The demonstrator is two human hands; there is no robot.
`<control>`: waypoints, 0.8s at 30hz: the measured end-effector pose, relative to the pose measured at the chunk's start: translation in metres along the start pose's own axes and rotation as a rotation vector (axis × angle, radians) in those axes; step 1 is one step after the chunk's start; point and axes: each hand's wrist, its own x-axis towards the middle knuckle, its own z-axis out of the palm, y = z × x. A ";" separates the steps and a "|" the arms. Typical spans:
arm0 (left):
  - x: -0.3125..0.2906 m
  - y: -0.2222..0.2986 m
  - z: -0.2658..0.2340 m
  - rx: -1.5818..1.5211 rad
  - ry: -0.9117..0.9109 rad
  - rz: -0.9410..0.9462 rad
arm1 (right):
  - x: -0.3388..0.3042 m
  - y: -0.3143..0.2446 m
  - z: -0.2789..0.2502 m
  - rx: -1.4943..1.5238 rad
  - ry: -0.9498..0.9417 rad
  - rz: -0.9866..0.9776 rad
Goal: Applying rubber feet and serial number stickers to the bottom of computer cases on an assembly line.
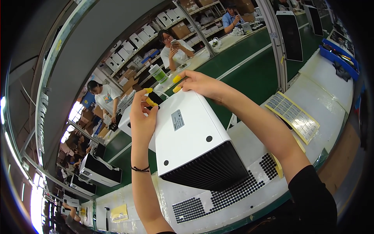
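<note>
A white box-shaped device (191, 128) stands in front of me with its black ribbed side (206, 165) toward me. Round black feet (209, 139) sit near its two closer corners, and a grey label (177, 120) is on its top face. At the far left corner is my left hand (143, 119), its thumb and bent fingers closed near a small dark spot; what they hold is hidden. My right hand (198, 84) rests over the far edge, fingertips apart. Yellow finger cots cover fingertips of both hands.
A sheet of black round pads (237, 191) lies beside the device. Label sheets (292, 115) are at right, near a blue tool tray (339, 58). A green conveyor (249, 64) carries other devices (99, 169). A hammer (106, 218) lies at lower left. Several people sit or stand beyond.
</note>
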 end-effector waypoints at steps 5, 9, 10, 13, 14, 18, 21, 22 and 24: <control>0.002 0.000 -0.006 0.031 -0.072 -0.035 | 0.000 0.000 0.001 0.038 -0.026 -0.026; -0.004 0.003 -0.009 -0.085 -0.090 -0.001 | 0.000 0.002 0.000 0.029 -0.023 -0.023; -0.007 0.002 -0.012 -0.083 -0.089 0.000 | -0.002 0.001 0.002 0.032 -0.023 -0.022; -0.015 0.002 -0.021 -0.087 -0.164 0.043 | -0.004 -0.001 0.001 0.031 -0.006 -0.007; -0.018 0.006 -0.023 -0.127 -0.182 -0.028 | -0.004 0.000 0.000 0.026 0.010 0.006; -0.031 -0.006 -0.011 -0.103 -0.090 -0.006 | -0.014 0.004 0.007 0.058 0.081 0.002; -0.020 -0.011 0.001 -0.213 -0.028 -0.097 | -0.024 0.021 0.007 0.100 0.318 -0.195; -0.018 -0.014 0.002 -0.332 -0.001 -0.205 | -0.031 0.025 0.009 0.101 0.309 -0.190; -0.016 -0.019 0.006 -0.477 -0.020 -0.324 | -0.056 0.024 0.008 -0.017 0.321 -0.270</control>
